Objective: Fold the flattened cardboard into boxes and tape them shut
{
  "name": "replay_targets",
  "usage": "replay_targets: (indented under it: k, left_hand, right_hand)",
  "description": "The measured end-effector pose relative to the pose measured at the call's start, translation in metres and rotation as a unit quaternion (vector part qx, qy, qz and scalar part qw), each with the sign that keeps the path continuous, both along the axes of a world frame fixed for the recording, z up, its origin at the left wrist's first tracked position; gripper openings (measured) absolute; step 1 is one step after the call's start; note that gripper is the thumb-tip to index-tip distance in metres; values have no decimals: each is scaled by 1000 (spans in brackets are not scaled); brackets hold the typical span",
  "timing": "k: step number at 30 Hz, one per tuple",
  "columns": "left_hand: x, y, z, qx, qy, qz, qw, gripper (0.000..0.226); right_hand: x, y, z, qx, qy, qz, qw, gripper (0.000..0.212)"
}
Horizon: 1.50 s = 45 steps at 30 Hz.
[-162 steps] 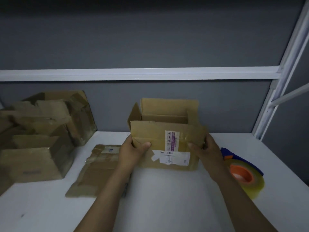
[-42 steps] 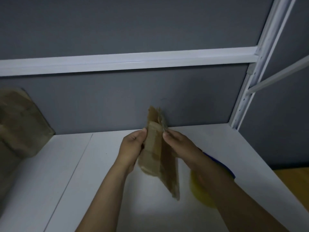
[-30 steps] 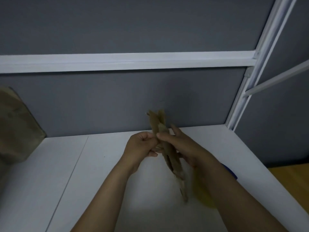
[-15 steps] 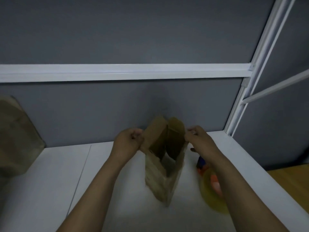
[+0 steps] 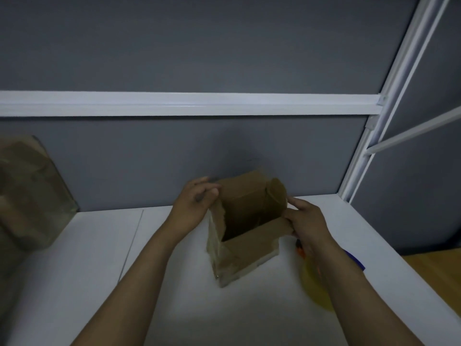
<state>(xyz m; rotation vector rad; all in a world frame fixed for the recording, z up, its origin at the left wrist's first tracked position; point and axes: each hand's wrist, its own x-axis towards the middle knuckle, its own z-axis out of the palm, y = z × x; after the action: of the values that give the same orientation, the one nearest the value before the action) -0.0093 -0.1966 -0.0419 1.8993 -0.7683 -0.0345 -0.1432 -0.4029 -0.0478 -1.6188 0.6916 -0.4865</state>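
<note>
Both forearms reach forward over the white surface (image 5: 74, 270); left hand (image 5: 195, 204) at the upper left edge of the box (image 5: 245, 248), fingers curled onto it; right hand (image 5: 308, 224) pinching the right corner of the near flap, forefinger stretched toward the rounded far flap. Box mid-frame, near the grey back wall, mouth open upward; brown, worn, edges ragged; whether its base touches the surface, cannot tell. Count: two hands; one box; one yellowish tape roll (image 5: 311, 288), half hidden by the right forearm; one blurred cardboard heap (image 5: 30, 196) far left, number unclear.
</note>
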Motion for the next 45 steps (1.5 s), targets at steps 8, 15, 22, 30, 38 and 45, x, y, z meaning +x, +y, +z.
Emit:
replay_targets:
  k: [8, 15, 22, 30, 38, 45]
  left_hand:
    - [-39, 4, -32, -46, -40, 3, 998, 32]
    - [-23, 8, -35, 24, -97, -39, 994, 34]
    - [-21, 29, -38, 134, -29, -154, 979, 98]
    - [-32, 17, -27, 58, -20, -82, 995, 32]
    - [-32, -16, -31, -6, 37, 96, 995, 111]
    - [-19, -18, -38, 14, -40, 83, 996, 61]
  right_hand:
    - [-1, 5, -2, -29, 8, 29, 999, 42]
    - [-16, -1, 8, -121, 107, 157, 974, 27]
    - [-25, -28, -4, -259, 108, 348, 895, 68]
    - [-6, -28, -14, -253, -17, 122, 960, 34]
    - [5, -25, -28, -161, -84, 111, 977, 44]
    - [7, -36, -29, -161, -61, 194, 966, 77]
